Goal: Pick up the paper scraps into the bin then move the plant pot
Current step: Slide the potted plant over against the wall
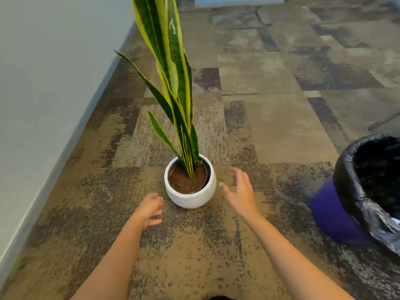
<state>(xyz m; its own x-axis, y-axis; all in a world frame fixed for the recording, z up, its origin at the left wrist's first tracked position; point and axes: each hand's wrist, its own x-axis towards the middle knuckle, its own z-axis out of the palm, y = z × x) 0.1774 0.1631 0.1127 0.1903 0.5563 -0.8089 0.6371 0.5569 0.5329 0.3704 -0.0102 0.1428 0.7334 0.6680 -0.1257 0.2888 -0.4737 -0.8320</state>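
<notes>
White round plant pot (190, 191) stands upright on patterned carpet (259, 131), brown and grey blocks, roughly centre of view. Brown soil fills the pot; a dark inner liner shows along the right inside rim. Snake plant (173, 83) rises tall from it, green blades edged yellow, leaning slightly left toward the top, longest leaf running out of frame. Left hand (149, 210) low at the pot's left side, fingers spread and loosely curled, thumb pointing toward the pot, holding nothing, close to the pot wall but not touching it. Right hand (240, 191) at the pot's right side, palm turned inward, fingers splayed wide, empty, a narrow gap between fingertips and pot. Both bare forearms reach in from the bottom edge, bracketing the pot. Bin (333, 215) at right edge, purple body, lined with a black plastic bag (368, 204) folded over the rim; it sits well apart from the pot, partly cut off by the frame. A small pale patch shows at the bag's lower right fold; cannot tell what it is. Pale grey wall (54, 94) runs along the left, meeting carpet on a diagonal.
</notes>
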